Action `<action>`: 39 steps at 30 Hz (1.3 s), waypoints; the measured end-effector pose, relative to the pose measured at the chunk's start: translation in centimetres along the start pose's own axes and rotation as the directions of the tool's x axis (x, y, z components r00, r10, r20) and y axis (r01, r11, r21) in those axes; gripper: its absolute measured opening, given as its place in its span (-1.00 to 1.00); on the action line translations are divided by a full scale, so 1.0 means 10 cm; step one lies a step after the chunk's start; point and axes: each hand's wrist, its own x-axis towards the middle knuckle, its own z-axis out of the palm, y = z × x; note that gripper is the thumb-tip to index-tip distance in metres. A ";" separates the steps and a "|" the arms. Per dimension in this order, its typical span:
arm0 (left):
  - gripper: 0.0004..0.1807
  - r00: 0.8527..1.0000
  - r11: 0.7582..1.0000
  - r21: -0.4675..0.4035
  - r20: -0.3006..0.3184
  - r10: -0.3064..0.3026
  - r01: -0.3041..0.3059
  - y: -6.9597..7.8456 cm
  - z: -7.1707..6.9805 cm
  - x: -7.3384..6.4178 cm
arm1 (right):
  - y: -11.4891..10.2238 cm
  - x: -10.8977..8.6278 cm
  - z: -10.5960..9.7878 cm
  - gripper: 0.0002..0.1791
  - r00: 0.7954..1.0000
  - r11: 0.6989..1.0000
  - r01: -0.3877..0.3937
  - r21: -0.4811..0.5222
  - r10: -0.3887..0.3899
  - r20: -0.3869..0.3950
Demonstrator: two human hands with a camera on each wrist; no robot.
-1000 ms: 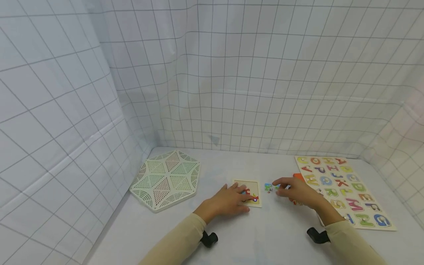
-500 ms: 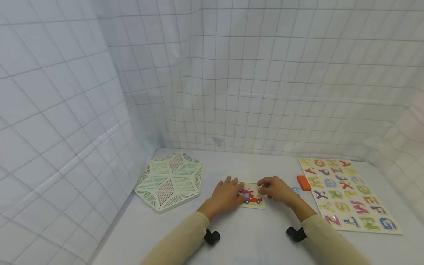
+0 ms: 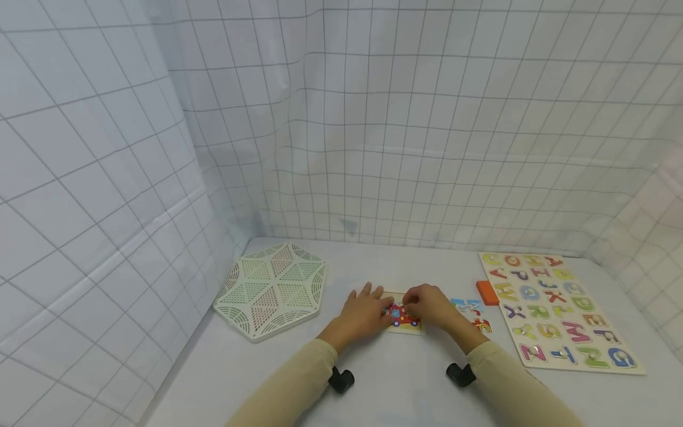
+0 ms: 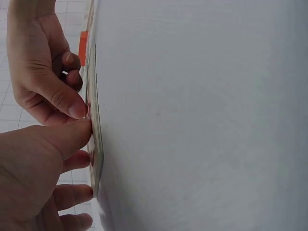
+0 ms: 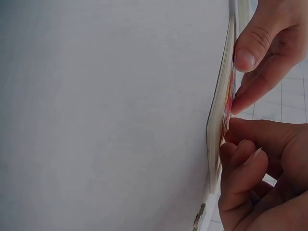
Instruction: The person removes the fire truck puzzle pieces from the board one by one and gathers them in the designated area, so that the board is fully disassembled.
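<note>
Puzzle (image 3: pixel 411 330) lies on the white table (image 3: pixel 405 379), a small pale-edged board with a red truck (image 3: pixel 404 319) on it, so treat that as the middle of the clock (head view) for everything below. Left hand (image 3: pixel 363 314) is at 9 o'clock, fingers loosely spread, thumb and fingertips resting on the board, not balled up at all. Right hand (image 3: pixel 431 307) comes in from between 2 and 3 o'clock, knuckles bent, thumb and index tips down on the picture; honestly can't tell if they're pinching a piece or just pressing, the hand blocks it. The two hands are really close, thumbs nearly meeting in the left wrist view. Out at 3 o'clock, just past the right hand, there's a blue piece (image 3: pixel 466 305), with a red piece (image 3: pixel 482 325) just below the 3 line. Orange block (image 3: pixel 488 293) is between 2 and 3, right next to the big letter board (image 3: pixel 565 365), which takes up 3 o'clock farther out. Well off between 9 and 10 there's a white hexagon (image 3: pixel 272 290) full of little holes. Both sleeves are beige, and behind it all, at 12, hangs grid cloth (image 3: pixel 373 148).
</note>
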 end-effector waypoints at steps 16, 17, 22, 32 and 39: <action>-0.47 0.999 1.000 -0.012 0.028 -0.016 0.016 0.01 -0.01 -0.01 | -0.05 0.03 0.04 -0.92 0.998 0.997 -0.058 -0.043 0.058 -0.008; -0.47 0.999 1.000 -0.009 0.029 -0.018 0.018 0.01 -0.01 -0.01 | -0.05 0.03 0.04 -0.92 0.998 0.997 -0.061 -0.043 0.060 -0.006; -0.46 0.999 1.000 -0.003 0.042 -0.029 0.029 0.01 0.01 -0.01 | -0.05 0.03 0.04 -0.94 0.997 0.997 -0.072 0.000 0.072 0.020; -0.44 0.998 0.999 -0.005 0.046 -0.033 0.034 0.02 0.06 -0.02 | -0.03 0.02 0.02 -0.89 0.991 0.980 -0.125 0.154 0.117 0.059; -0.43 0.998 0.999 -0.018 0.052 -0.036 0.037 0.01 0.05 -0.02 | 0.00 0.03 0.00 -0.88 0.989 0.950 -0.138 0.281 0.119 0.082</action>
